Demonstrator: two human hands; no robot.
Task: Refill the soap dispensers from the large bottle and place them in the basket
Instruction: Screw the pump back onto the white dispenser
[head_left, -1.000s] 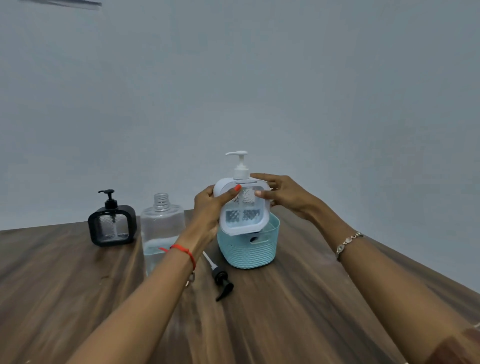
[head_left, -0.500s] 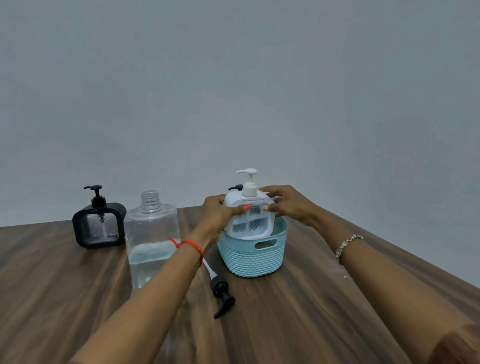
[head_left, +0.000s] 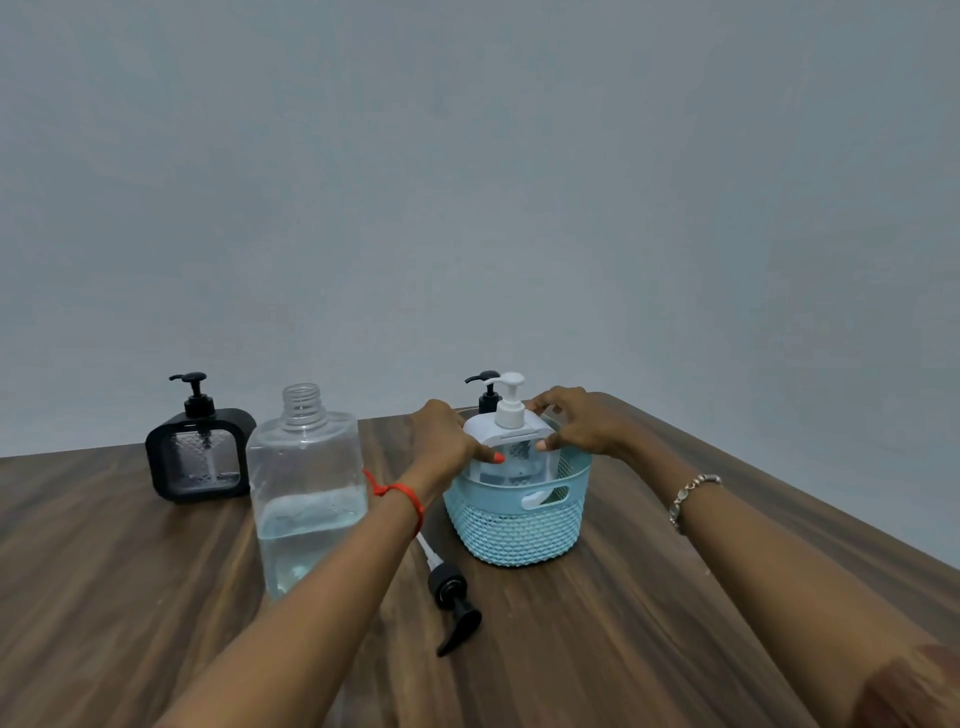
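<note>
Left hand (head_left: 448, 435): I see it gripping the white dispenser (head_left: 511, 452) at one side.
Right hand (head_left: 583, 422): grips the opposite side.
Dispenser position: upright in the basket (head_left: 519, 530) (black pump (head_left: 486, 399) behind it).

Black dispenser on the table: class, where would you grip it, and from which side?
Grip the black dispenser across its flat-sided square body, probably from above-left: it stands upright, its pump is slender, and the large bottle crowds its right side.
</note>
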